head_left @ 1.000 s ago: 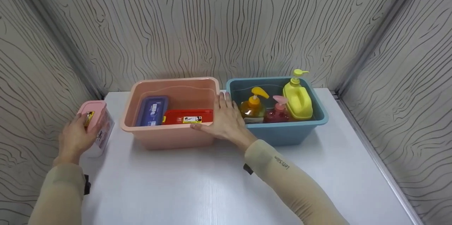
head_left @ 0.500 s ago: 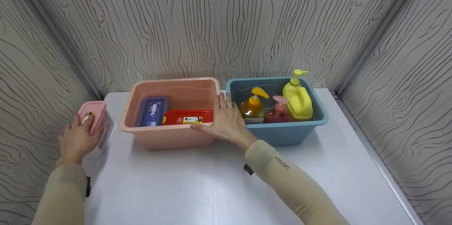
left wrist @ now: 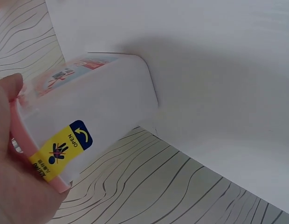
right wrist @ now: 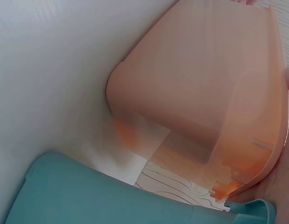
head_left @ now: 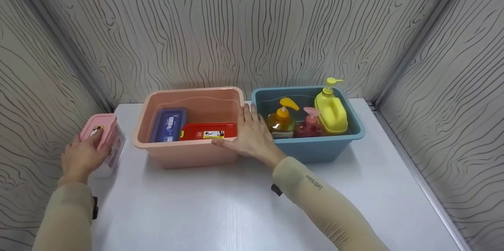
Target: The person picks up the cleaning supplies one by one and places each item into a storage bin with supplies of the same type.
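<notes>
At the left edge of the white table stands a storage container (head_left: 116, 150) with a pink lid (head_left: 103, 121) and clear sides. My left hand (head_left: 83, 157) grips it over the lid from above. In the left wrist view a yellow "OPEN" label (left wrist: 63, 149) shows on the container's side. My right hand (head_left: 254, 132) rests with straight fingers over the right rim of the pink bin (head_left: 193, 155), beside the blue bin (head_left: 311, 151). Inside the pink bin are a blue-lidded container (head_left: 170, 123) and a red-lidded one (head_left: 197, 129).
In the blue bin are an amber pump bottle (head_left: 281, 121), a pink pump bottle (head_left: 310, 127) and a yellow pump bottle (head_left: 334, 115). Wood-grain patterned walls (head_left: 220, 26) enclose the white table (head_left: 220, 207) at the back and both sides.
The left hand's fingers have shifted slightly on the pink lid, with the container staying in nearly the same place. My right hand and both bins have not moved.
</notes>
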A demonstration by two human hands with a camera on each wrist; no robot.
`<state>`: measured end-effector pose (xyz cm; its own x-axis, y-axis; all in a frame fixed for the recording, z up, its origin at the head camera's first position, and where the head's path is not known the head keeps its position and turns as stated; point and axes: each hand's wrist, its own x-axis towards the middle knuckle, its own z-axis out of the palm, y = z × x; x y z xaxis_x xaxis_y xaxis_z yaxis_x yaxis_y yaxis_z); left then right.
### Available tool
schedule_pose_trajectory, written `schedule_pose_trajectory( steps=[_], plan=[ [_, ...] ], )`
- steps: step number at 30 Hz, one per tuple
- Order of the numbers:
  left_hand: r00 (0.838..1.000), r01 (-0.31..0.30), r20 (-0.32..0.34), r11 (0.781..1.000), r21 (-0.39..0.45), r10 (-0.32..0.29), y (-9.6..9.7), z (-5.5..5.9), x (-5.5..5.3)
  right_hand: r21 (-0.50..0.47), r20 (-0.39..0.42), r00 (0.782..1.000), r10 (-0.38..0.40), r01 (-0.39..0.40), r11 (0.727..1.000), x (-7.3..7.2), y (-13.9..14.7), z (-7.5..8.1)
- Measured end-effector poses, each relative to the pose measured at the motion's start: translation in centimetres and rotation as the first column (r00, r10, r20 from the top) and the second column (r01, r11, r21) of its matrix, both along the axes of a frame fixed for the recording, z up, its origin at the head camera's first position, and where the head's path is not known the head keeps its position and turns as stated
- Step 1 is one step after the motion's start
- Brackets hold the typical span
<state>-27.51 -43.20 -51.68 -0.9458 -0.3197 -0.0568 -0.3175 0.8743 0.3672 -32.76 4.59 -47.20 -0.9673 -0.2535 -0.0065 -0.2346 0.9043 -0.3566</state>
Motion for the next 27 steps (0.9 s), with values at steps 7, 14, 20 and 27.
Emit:
schedule_pose_trajectory(
  steps=[7, 14, 20, 27],
  plan=[
    [0.999, 0.002, -0.045, 1.000, -0.002, -0.002, 0.06, -0.12, 0.22, 0.012, -0.017, 1.000, 0.014, -0.013, 1.000, -0.08, 0.12, 0.01],
    [0.999, -0.026, -0.034, 1.000, 0.015, 0.026, 0.34, -0.25, 0.07, 0.024, -0.020, 1.000, 0.015, -0.014, 1.000, -0.08, 0.10, 0.10],
    [0.999, -0.024, -0.024, 1.000, 0.013, 0.024, 0.41, -0.01, -0.12, 0.031, -0.012, 1.000, 0.006, -0.005, 1.000, -0.09, -0.04, 0.12],
    [1.000, -0.014, -0.016, 1.000, 0.007, 0.014, 0.54, 0.53, 0.24, 0.027, -0.006, 1.000, 0.002, -0.002, 1.000, -0.06, -0.06, 0.06]
  ],
)
